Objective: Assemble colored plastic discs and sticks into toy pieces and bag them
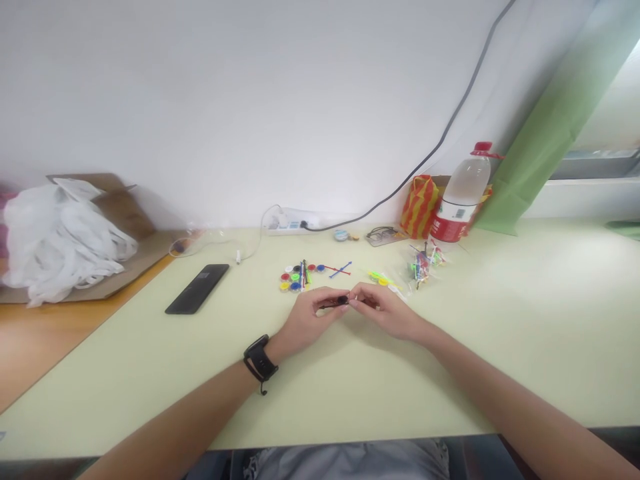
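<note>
My left hand (313, 317) and right hand (385, 312) pinch 1 small black plastic piece (343, 300) between closed fingertips. Relative to it: round coloured plastic discs (295, 277) beyond-left, crossed red and blue sticks (341, 270) just beyond, black flat phone (197, 289) well left.

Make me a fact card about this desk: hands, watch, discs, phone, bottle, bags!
Left hand: holding a small black piece
Right hand: fingertips at the same piece
Watch: black, on the left wrist
Discs: several colours, beyond the hands
Phone: dark, lying flat, left of the discs
Bottle: red cap, standing upright
Bags: white, heaped far left
</note>
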Demonstrator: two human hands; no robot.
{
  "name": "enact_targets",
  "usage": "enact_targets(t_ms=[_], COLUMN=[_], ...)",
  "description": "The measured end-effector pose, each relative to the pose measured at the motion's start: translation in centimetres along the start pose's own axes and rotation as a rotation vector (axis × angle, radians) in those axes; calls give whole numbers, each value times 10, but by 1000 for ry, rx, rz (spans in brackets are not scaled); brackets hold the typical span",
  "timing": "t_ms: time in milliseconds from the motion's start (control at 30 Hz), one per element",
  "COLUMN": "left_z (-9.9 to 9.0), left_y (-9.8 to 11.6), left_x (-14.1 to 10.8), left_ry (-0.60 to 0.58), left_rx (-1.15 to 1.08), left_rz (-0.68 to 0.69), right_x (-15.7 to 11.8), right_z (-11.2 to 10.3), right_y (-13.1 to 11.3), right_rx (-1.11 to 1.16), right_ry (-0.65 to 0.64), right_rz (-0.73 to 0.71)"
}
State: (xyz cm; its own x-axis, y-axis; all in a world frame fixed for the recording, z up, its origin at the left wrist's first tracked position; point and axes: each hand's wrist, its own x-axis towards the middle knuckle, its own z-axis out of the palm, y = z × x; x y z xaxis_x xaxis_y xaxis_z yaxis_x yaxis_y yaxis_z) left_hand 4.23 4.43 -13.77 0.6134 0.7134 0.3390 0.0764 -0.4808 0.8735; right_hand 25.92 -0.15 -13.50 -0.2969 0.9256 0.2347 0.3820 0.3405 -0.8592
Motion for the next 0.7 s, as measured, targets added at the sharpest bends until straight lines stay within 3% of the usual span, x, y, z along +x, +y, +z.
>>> enact_targets(t_ms=[300, 700], left_z=[-5, -8], left_y=[-6, -1], left_x=[0, -3], left_ry=[97, -17], left_rx=[239, 249], left_rz=[182, 175], right_x=[-1, -1], right_z=[-1, -3], right_y=[-5, -1], right_rx=[27, 182], right_ry=[-7, -7], right_rz=[-3, 43])
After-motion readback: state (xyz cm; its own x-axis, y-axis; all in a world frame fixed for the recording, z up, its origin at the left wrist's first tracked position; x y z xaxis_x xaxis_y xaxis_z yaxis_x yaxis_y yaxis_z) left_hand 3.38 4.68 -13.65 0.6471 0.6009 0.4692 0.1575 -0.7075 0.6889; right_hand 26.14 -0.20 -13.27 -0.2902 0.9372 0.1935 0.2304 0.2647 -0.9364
